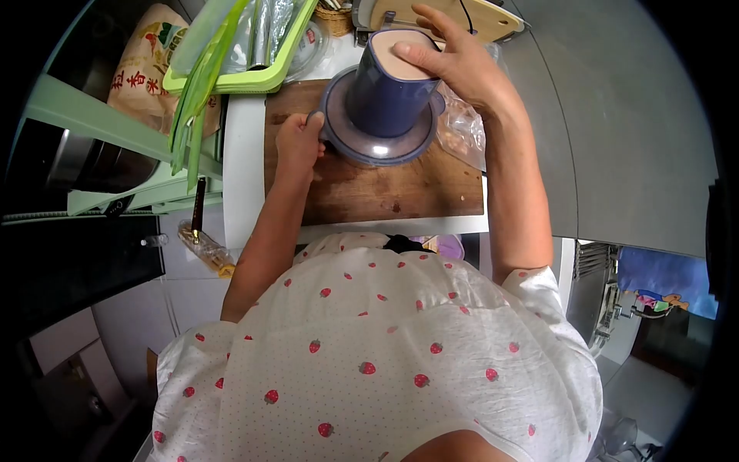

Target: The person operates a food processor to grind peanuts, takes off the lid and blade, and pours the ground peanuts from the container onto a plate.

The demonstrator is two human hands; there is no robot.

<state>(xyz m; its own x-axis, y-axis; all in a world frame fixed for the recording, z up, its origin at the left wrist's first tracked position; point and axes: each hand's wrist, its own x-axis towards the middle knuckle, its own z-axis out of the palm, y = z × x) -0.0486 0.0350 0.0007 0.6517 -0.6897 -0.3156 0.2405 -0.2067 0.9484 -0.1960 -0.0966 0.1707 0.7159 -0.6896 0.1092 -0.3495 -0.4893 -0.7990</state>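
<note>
From where I stand, the white table [245, 154] is the largest thing about the work, showing as a strip along the left and near edges of the wooden cutting board [392, 199]. The board lies flat, with damp patches and a few small crumbs on it. Beyond the board's far left corner stands a printed sack [138, 81], and nearer to that corner is a light green tray [265, 79] holding clear plastic packaging, with long green onions [188, 131] drooping over its side. Over the far half of the board is a round blue pot [377, 155] with side handles; I can't tell whether its base touches the wood. A tall blue container [381, 100] with a pale, flat top rises from the middle of it. To the right, over the board's edge, lies a crinkled clear bag [464, 131]. The right hand [469, 73] is above the board's far right part, open, its thumb laid on the pale top and its other fingers spread beyond it. The left hand [296, 146], above the board's left side, has its fingers closed around the pot's left handle. Smallest is a wicker basket [336, 21], past the board's far edge.
</note>
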